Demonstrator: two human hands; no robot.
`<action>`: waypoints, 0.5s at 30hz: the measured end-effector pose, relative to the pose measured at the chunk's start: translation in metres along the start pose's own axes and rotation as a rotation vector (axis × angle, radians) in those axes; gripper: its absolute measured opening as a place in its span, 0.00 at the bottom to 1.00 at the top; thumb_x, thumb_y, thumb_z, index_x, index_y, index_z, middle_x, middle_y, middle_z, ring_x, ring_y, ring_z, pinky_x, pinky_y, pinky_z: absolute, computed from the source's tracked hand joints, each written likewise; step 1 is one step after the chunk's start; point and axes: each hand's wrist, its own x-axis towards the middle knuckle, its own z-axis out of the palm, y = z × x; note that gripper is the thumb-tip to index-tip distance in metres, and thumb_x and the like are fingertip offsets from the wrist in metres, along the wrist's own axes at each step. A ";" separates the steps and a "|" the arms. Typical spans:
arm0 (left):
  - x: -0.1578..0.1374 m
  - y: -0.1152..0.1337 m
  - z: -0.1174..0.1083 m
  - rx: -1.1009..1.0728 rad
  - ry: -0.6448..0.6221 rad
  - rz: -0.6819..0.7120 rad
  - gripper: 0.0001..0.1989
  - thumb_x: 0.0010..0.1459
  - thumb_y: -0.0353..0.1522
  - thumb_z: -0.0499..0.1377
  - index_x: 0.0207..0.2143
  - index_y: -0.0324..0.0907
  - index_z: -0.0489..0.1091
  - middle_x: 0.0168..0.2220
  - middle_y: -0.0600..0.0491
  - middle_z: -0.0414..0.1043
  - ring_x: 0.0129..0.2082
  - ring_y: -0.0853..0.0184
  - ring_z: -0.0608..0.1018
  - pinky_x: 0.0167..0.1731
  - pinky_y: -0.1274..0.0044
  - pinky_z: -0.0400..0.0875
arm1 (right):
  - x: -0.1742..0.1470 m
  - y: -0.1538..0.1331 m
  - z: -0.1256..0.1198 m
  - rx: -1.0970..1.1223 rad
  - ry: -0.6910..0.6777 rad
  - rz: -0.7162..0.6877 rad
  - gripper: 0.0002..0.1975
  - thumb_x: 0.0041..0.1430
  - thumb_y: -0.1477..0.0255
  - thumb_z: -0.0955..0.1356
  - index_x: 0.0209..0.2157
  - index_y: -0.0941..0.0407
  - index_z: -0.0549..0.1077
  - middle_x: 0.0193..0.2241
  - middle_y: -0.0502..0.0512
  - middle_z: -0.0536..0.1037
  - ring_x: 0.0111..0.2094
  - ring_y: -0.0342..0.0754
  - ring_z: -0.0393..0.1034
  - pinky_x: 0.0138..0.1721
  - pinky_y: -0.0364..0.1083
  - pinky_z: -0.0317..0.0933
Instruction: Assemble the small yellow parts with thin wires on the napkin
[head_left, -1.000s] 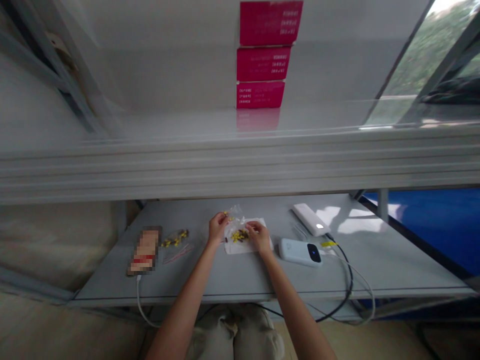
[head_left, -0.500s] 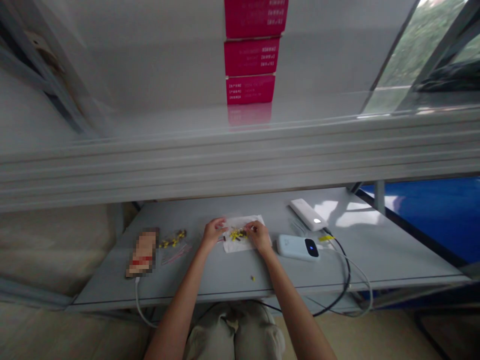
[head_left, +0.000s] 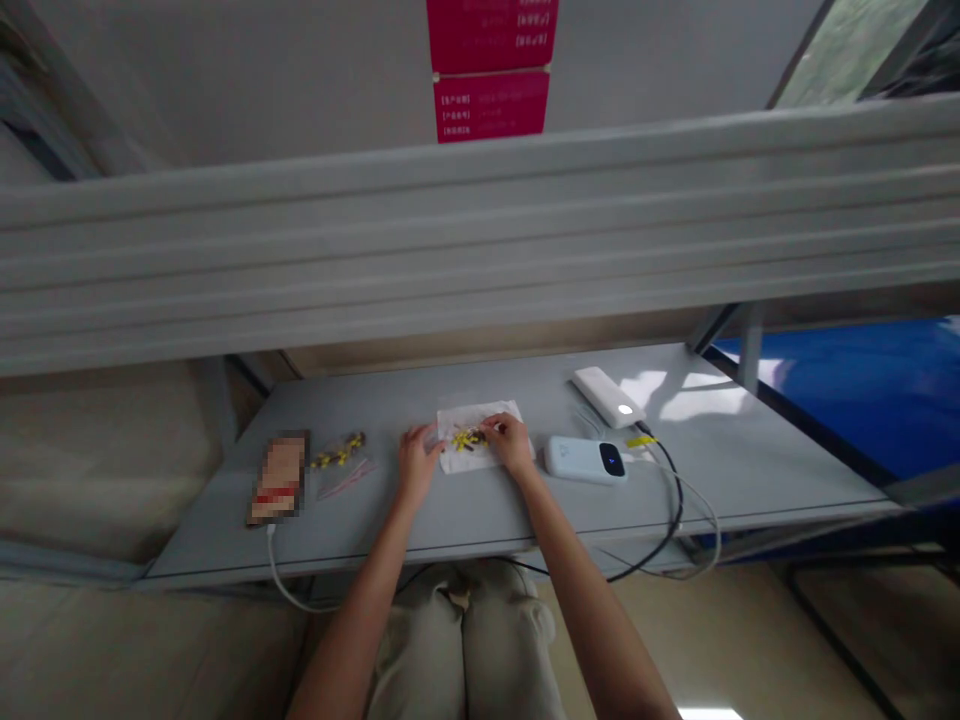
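A white paper sheet lies on the grey table with a small heap of yellow and dark pieces on it. My right hand is at the right side of this heap, thumb and fingers pinched together; whatever is between the fingertips is too small to make out. Left of the sheet, my left hand rests low over the table, fingers curled around what looks like a clear plastic bag. Its fingertips come close to the sheet's left edge.
Further left lie a clear bag of yellow and dark pieces, flat clear bags with red strips and a blurred-out phone. At right are a light blue power bank, a white power bank and cables. A shelf edge overhangs.
My view has tipped downward. My left hand has turned lower and drawn slightly away from the heap. A small yellow piece near the table's front edge no longer shows.
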 end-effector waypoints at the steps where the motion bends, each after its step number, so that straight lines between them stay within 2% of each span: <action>1: 0.007 -0.005 0.003 -0.025 -0.061 0.007 0.12 0.49 0.28 0.61 0.39 0.40 0.70 0.37 0.49 0.71 0.40 0.63 0.72 0.43 0.70 0.64 | 0.000 0.000 0.000 0.009 0.000 0.003 0.08 0.49 0.68 0.66 0.26 0.57 0.74 0.25 0.53 0.75 0.24 0.43 0.62 0.28 0.42 0.54; 3: 0.015 -0.008 0.007 -0.055 -0.124 0.014 0.08 0.49 0.26 0.60 0.34 0.40 0.72 0.35 0.50 0.73 0.36 0.66 0.73 0.40 0.73 0.65 | -0.001 0.000 0.000 0.012 -0.004 0.004 0.08 0.49 0.67 0.66 0.25 0.57 0.74 0.25 0.52 0.75 0.24 0.43 0.62 0.28 0.42 0.54; 8: 0.019 0.001 0.009 -0.062 -0.114 0.027 0.03 0.50 0.28 0.59 0.29 0.39 0.73 0.30 0.51 0.74 0.31 0.69 0.72 0.36 0.76 0.66 | 0.000 -0.002 -0.001 -0.017 -0.031 -0.001 0.09 0.49 0.66 0.67 0.25 0.56 0.75 0.24 0.52 0.75 0.23 0.43 0.61 0.28 0.42 0.54; 15: 0.024 0.000 0.007 -0.126 -0.090 0.015 0.05 0.50 0.30 0.59 0.31 0.39 0.74 0.30 0.51 0.75 0.29 0.70 0.73 0.33 0.78 0.66 | 0.000 -0.001 -0.001 -0.023 -0.061 0.023 0.08 0.47 0.66 0.68 0.25 0.56 0.76 0.25 0.52 0.75 0.24 0.42 0.61 0.27 0.42 0.53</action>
